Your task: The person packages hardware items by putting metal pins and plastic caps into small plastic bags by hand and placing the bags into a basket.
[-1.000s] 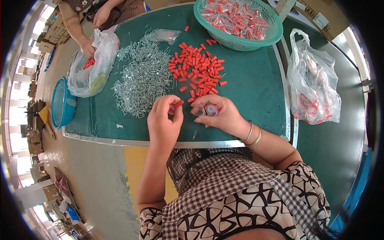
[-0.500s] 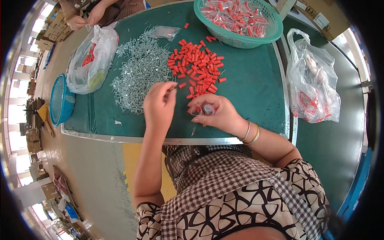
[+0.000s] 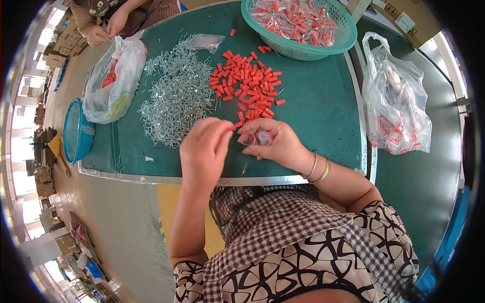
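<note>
My left hand [image 3: 204, 146] is closed, with a small red plastic cap [image 3: 237, 125] pinched at its fingertips. Opposite it, my right hand [image 3: 278, 141] curls around a small clear plastic bag [image 3: 263, 137] whose open mouth faces left. Something red shows inside or behind that bag's film; I cannot tell which. Just beyond both hands lies a loose pile of red plastic caps [image 3: 247, 83]. To its left spreads a heap of small silvery metal pins or screws [image 3: 177, 93], next to my left hand.
A green basket [image 3: 298, 49] of bagged red parts stands at the back right. Plastic carrier bags sit at the left [image 3: 96, 98] and right [image 3: 399, 106]. A blue basket [image 3: 76, 131] is by the left edge. Another person's hands [image 3: 108, 28] work at the far left.
My left hand has come down and toward the right hand, with a red cap now between its fingertips. My right hand stays in place with the bag.
</note>
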Demonstrator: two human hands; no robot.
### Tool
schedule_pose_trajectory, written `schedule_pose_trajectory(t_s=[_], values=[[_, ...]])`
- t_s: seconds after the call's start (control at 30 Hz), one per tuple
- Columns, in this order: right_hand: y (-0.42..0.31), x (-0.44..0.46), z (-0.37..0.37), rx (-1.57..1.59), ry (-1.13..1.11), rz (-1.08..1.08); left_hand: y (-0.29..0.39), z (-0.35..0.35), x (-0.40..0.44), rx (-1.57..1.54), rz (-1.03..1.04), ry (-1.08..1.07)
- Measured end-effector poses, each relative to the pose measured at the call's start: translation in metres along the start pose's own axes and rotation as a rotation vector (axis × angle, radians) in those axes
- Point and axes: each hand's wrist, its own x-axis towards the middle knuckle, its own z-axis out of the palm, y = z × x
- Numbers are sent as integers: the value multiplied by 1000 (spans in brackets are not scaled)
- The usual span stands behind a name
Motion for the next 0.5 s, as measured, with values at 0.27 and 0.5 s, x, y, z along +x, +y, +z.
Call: schedule_pose_trajectory(t_s=[0.27, 0.5], values=[[-1, 0, 1, -48, 14, 10, 3, 7, -15, -14, 149, 11], [3, -1, 1, 32, -61, 16, 8, 8, -17, 95, 186, -117]])
